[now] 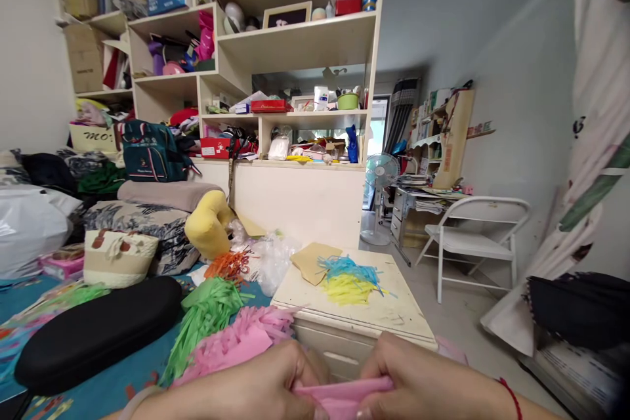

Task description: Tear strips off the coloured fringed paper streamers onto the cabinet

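At the bottom of the view my left hand point(275, 380) and my right hand point(408, 374) pinch a piece of pink tissue paper point(339, 397) between them. Its upper edge shows between my thumbs and fingers; the lower part runs out of the frame. Beside my left forearm lies a pile of pink paper strips point(236, 341). Green paper strips point(211, 308) and orange strips point(229, 267) lie further back on the bed. Blue strips point(349, 269) and yellow strips point(347, 290) sit on the cream cabinet top in front of me.
The cabinet point(295, 295) also bears a brown paper piece point(315, 261). On the blue bed sheet are a black case point(103, 331), a woven bag point(121, 257) and a yellow cushion point(209, 223). A loaded shelf unit point(295, 46) stands behind; a white folding chair point(477, 236) is at the right.
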Available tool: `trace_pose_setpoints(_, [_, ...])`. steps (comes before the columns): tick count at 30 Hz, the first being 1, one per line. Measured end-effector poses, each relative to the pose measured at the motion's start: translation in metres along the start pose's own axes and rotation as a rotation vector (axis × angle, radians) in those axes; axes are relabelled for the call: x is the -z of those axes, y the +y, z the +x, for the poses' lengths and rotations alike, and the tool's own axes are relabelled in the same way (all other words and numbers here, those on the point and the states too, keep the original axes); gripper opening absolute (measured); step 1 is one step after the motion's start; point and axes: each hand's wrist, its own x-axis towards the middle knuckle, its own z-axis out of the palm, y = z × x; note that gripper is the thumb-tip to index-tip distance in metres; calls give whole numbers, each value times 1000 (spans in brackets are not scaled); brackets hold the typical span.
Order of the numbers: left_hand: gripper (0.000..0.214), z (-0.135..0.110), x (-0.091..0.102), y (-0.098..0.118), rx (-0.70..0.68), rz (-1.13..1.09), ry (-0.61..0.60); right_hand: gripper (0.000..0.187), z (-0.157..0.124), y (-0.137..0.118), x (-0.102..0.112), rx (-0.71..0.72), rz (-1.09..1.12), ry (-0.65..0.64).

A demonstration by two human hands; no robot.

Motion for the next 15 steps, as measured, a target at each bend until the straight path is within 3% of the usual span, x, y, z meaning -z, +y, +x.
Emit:
trace_pose_setpoints(1, [33,-2,0,-2,21,9,11,12,0,0,-2,27,59,31])
trace_pose_setpoints(5, [28,-14,-4,1,39,13,129,28,0,-1,-15,74,245,151])
trace_pose_setpoints(9, [41,-27,-10,4,-142,19,259,23,-6,9,-27,98,360,295])
trace_pose_setpoints(13, [46,-33,-12,-9,-362,-16,279,19,-17,18,-32,337,404,363])
trace_pose_setpoints(15, [45,-35,-14,-16,-404,-82,323,19,-24,17,-33,396,363,388])
